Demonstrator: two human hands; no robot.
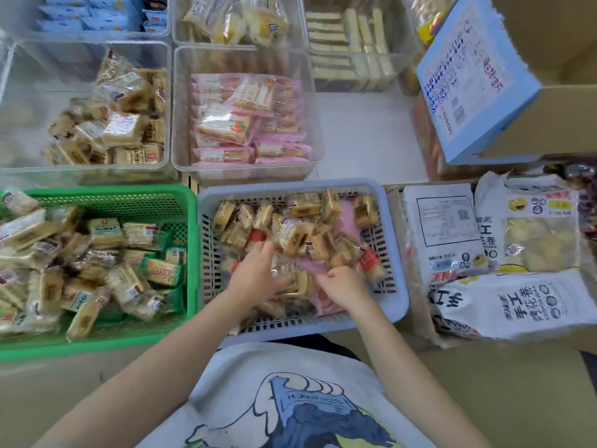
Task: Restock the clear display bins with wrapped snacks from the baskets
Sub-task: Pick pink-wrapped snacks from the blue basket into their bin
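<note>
A blue-and-white printed carton (475, 76) stands tilted at the far right of the bench (365, 130), leaning against brown cardboard (549, 33). Below it, at the right edge, large white printed bags (445, 231) lie flat, overlapping each other; one (542, 231) has a clear window showing pale yellow pieces, and another (523, 305) lies nearest the front. At the near edge, a white shirt with a blue wave print (290, 399) fills the bottom centre.

Readable only on the white snack bag (529, 305) at lower right: large Chinese characters "手工" and "烤花卷" (seen upside down). Print on the blue box (468, 76) and the small wrappers: too blurred.
</note>
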